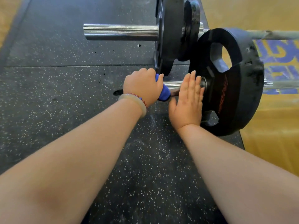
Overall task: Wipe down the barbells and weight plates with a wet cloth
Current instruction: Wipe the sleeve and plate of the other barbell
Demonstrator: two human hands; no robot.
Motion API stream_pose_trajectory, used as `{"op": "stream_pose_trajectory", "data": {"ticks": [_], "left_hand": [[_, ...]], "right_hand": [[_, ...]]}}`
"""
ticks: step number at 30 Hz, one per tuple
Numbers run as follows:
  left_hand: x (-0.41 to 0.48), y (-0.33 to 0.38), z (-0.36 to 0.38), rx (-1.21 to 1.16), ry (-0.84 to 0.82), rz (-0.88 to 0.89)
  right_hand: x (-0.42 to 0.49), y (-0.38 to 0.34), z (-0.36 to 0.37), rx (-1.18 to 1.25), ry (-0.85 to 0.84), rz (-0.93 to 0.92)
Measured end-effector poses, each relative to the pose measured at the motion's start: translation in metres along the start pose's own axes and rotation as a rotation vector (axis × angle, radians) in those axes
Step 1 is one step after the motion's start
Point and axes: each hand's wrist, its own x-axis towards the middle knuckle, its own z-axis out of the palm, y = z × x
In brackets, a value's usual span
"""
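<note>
Left hand (142, 86) curls round the blue cloth (164, 92), which is wrapped on the near barbell sleeve (174, 84) at centre. Right hand (187, 102), fingers straight, presses flat against the weight plate (234, 94) just right. Risk: if that brace slackens, the plate could roll and pinch fingers.

surface: speckled black rubber mat (64, 110), left and centre | edge: yellow floor (275, 126), right | on mat: weight plate (239, 94) right of centre; stacked plates (171, 38) top centre
</note>
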Motion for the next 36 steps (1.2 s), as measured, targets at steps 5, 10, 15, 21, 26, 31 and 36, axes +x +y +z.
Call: {"op": "stream_pose_trajectory", "data": {"ticks": [5, 10, 15, 21, 26, 31, 36], "left_hand": [[-0.018, 0.021, 0.000, -0.001, 0.050, 0.132], [-0.027, 0.041, 0.005, -0.020, 0.006, 0.263], [-0.024, 0.041, -0.003, -0.087, -0.040, 0.078], [-0.013, 0.006, -0.017, -0.145, 0.005, 0.190], [-0.027, -0.007, 0.003, -0.046, 0.077, 0.260], [-0.029, -0.007, 0.002, -0.047, 0.075, 0.272], [-0.030, -0.008, 0.001, -0.025, 0.065, 0.287]], "right_hand": [[-0.004, 0.010, -0.010, 0.012, -0.067, -0.002], [-0.013, 0.022, -0.013, 0.040, -0.109, -0.063], [-0.009, 0.013, -0.017, 0.108, -0.111, -0.172], [0.002, -0.008, -0.012, 0.281, -0.055, -0.100], [0.010, -0.009, -0.020, 0.254, 0.129, 0.139], [0.000, -0.019, -0.021, 0.167, -0.031, -0.183], [0.009, -0.003, -0.022, 0.087, 0.043, 0.170]]}}
